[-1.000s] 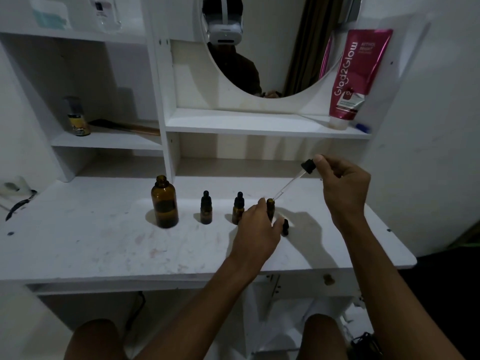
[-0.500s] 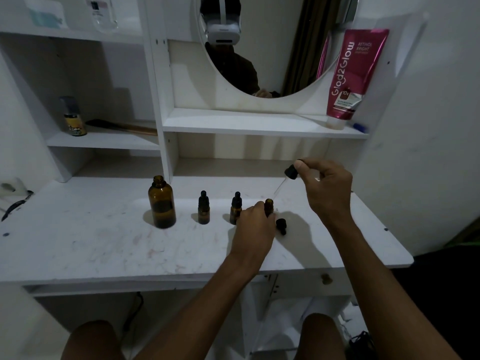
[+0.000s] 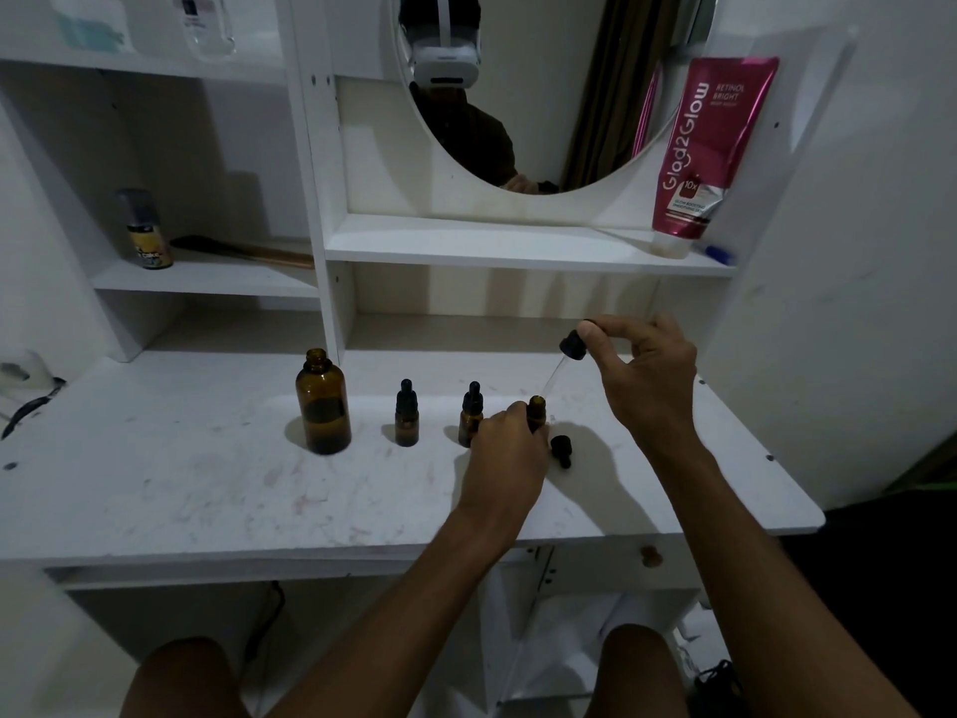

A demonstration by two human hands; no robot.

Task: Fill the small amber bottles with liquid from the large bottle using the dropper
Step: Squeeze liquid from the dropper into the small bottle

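On the white worktop [image 3: 207,484], dropper meets open small bottle.
Left hand [image 3: 510,453] grips the uncapped amber bottle [image 3: 536,409]; right hand [image 3: 642,370], at its 2 o'clock, pinches the dropper [image 3: 562,361] bulb, tip slanting to the mouth. Large bottle [image 3: 322,404] stands at 9 o'clock.

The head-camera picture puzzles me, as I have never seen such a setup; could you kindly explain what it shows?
There is no machine: a person wears a camera on the head, looking down at their own bare hands. On the white desk stand a large amber bottle, open, and two capped small bottles. The left hand steadies a third small bottle, open; its cap lies beside it. The right hand pinches the dropper by its black bulb, the glass tip angled down at that bottle's mouth.
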